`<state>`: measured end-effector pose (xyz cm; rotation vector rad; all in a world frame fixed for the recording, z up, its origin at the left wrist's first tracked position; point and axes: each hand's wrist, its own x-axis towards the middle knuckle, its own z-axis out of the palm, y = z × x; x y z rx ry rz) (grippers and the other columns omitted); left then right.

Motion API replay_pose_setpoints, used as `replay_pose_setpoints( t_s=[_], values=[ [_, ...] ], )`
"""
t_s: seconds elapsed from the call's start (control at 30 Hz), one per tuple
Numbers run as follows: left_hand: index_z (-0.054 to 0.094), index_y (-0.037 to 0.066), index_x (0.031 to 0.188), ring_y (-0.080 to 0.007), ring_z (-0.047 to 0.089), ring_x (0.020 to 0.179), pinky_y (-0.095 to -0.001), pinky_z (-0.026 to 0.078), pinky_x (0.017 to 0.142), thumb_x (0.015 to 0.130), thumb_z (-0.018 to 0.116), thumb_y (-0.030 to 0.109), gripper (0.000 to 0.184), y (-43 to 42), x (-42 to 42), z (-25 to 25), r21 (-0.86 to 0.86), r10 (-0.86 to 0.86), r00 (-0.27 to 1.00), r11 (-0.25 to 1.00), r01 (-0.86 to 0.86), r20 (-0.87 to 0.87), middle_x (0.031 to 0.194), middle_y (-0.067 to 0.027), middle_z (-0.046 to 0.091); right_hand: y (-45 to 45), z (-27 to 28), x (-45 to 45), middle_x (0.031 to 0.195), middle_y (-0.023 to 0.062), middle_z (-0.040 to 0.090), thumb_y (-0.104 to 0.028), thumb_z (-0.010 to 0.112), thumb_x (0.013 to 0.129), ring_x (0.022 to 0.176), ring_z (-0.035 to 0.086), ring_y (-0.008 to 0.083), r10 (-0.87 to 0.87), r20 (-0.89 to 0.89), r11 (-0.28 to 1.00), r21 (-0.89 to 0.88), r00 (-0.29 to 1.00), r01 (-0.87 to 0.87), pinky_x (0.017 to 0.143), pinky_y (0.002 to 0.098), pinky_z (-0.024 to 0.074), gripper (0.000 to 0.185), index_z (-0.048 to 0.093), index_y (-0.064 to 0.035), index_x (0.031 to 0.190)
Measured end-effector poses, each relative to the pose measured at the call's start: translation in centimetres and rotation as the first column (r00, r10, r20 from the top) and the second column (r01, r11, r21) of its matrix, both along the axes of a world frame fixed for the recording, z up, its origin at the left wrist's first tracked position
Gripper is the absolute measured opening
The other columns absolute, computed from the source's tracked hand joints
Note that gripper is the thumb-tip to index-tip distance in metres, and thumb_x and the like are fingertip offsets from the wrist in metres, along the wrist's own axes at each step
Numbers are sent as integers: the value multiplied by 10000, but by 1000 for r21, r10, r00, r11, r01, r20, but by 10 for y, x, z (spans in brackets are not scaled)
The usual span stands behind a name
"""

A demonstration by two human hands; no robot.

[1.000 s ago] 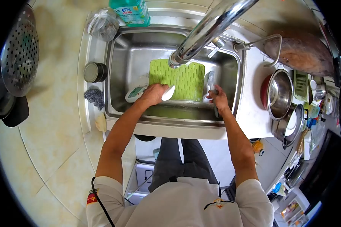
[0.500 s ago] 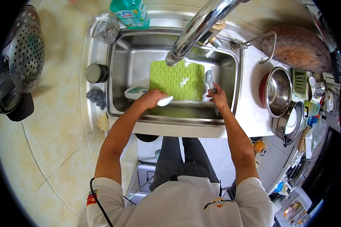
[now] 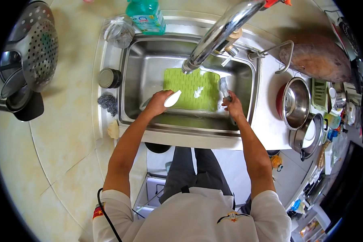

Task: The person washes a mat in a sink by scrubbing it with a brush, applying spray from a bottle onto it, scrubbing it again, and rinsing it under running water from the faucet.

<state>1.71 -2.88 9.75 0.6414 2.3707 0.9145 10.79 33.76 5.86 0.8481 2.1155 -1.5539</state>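
A green textured mat (image 3: 176,82) lies in the steel sink (image 3: 143,56), with a patch of white foam (image 3: 198,92) on it. My left hand (image 3: 156,103) is closed around a white bottle (image 3: 173,99) over the mat's lower left corner. The bottle's white end points up and right; most of its body is hidden by the hand. At the mat's right edge my right hand (image 3: 233,106) grips a brush (image 3: 224,86) by its grey handle. The brush head lies along that edge, and its bristles cannot be made out.
A chrome faucet (image 3: 207,46) arches over the sink. Along the left rim sit a dark jar (image 3: 110,78), a steel wool scrubber (image 3: 107,103) and a yellowish sponge (image 3: 113,129). A green bottle (image 3: 146,18) stands behind. Metal bowls (image 3: 296,103) are at the right.
My left hand has raised and turned the bottle, so its white end now points up over the mat. My right hand and the brush stay almost in place. The view has shifted slightly.
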Motion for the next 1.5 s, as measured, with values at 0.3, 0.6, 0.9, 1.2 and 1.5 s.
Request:
replay_pose_setpoints(
  t_s=[0.3, 0.6, 0.9, 1.2, 1.5],
  values=[
    [648, 42, 1151, -347, 631, 989, -415, 504, 859, 622, 787, 8, 548, -33, 1, 60, 156, -146, 988, 976, 151, -46, 1035, -149, 659, 4, 14, -15, 938, 139, 675, -128, 623, 855, 740, 678, 203, 282, -53, 950, 157, 958, -271, 623, 325, 566, 655, 410, -70, 1472],
    [653, 52, 1133, -338, 618, 965, -410, 494, 840, 724, 748, 56, 420, -34, 23, 30, 173, -13, 993, 984, 33, -117, 999, -147, 647, -65, 110, -28, 1113, 199, 622, -163, 515, 1008, 689, 686, 236, 140, 158, 796, -605, 977, -16, 563, 268, 556, 616, 227, 27, 1519],
    [647, 60, 1009, -347, 606, 932, -431, 492, 824, 749, 715, 74, 269, -18, 30, -24, 99, -28, 991, 994, 41, -129, 920, -146, 640, -83, 84, -26, 1097, 187, 632, -186, 517, 1015, 675, 692, 235, 204, 204, 815, -577, 957, -50, 541, 256, 539, 620, 226, 23, 1521],
    [667, 73, 1041, -349, 622, 926, -432, 498, 827, 750, 724, 75, 296, -32, 16, 0, 106, -59, 995, 992, 67, -81, 942, -151, 642, -83, 54, -26, 1066, 165, 632, -161, 551, 997, 632, 657, 217, 64, 188, 854, -519, 980, 44, 513, 264, 514, 633, 238, -8, 1525],
    [634, 46, 1104, -348, 629, 970, -410, 500, 867, 779, 752, 121, 354, -31, 18, -8, 273, 9, 999, 962, 3, -43, 1024, -154, 645, -63, 53, -31, 1066, 174, 644, -147, 561, 980, 637, 656, 217, 48, 139, 908, -418, 989, 15, 491, 285, 495, 627, 268, -10, 1518]
  ],
)
